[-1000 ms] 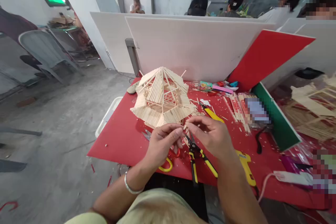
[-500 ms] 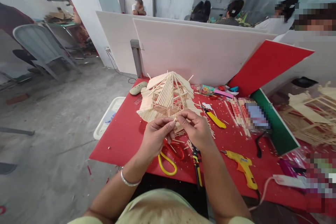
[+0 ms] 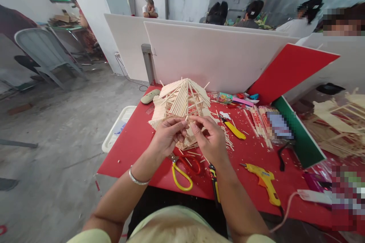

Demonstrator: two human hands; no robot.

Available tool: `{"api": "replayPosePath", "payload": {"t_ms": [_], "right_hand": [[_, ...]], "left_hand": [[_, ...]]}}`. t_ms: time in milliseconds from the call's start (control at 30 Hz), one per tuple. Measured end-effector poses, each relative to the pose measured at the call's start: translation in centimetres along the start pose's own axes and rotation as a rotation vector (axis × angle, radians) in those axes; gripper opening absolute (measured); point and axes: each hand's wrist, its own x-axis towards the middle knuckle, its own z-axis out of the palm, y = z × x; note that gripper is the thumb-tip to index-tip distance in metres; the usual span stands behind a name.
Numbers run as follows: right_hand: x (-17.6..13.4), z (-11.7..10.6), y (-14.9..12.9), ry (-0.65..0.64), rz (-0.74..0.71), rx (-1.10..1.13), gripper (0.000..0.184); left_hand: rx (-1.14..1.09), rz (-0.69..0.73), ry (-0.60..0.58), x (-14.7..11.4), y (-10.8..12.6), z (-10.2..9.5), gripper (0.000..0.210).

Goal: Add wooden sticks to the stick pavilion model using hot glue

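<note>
The model house, built of thin pale wooden sticks with a sloping roof, stands on the red tabletop. In front of its near side, my left hand pinches a short wooden stick between thumb and fingers. My right hand meets it from the other side, thumb and forefinger closed at the same small piece, most of which the fingers cover. Below my hands lie scissors with one yellow and one red handle. Close to my right wrist is a black-and-yellow tool, partly hidden by the forearm.
A yellow glue gun lies on the right, its cord running off the front edge. Yellow-handled pliers, bundled sticks and a phone lie farther back. White boards stand behind. Stick offcuts litter the tabletop.
Both hands have moved slightly up and away from me, closer to the model's roof edge, with the small stick between them. More of the scissors shows now.
</note>
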Motion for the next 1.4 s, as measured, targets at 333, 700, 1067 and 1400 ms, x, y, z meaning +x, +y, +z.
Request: {"api": "replayPosePath", "payload": {"t_ms": [333,700,1067,1400], "right_hand": [[0.4,0.3,0.7,0.029,-0.121,-0.097,0.022],[0.3,1.0,1.4,0.06,-0.202,-0.214,0.032],[0.5,1.1,1.4,0.067,-0.206,-0.238,0.033],[0.5,1.1,1.3,0.062,-0.207,-0.241,0.034]], "left_hand": [[-0.02,0.053,0.065,0.6,-0.1,0.3,0.026],[-0.005,0.099,0.071,1.1,-0.5,0.6,0.025],[-0.025,0.086,0.071,1.2,0.0,0.5,0.019],[-0.024,0.081,0.053,1.2,0.0,0.5,0.017]]}}
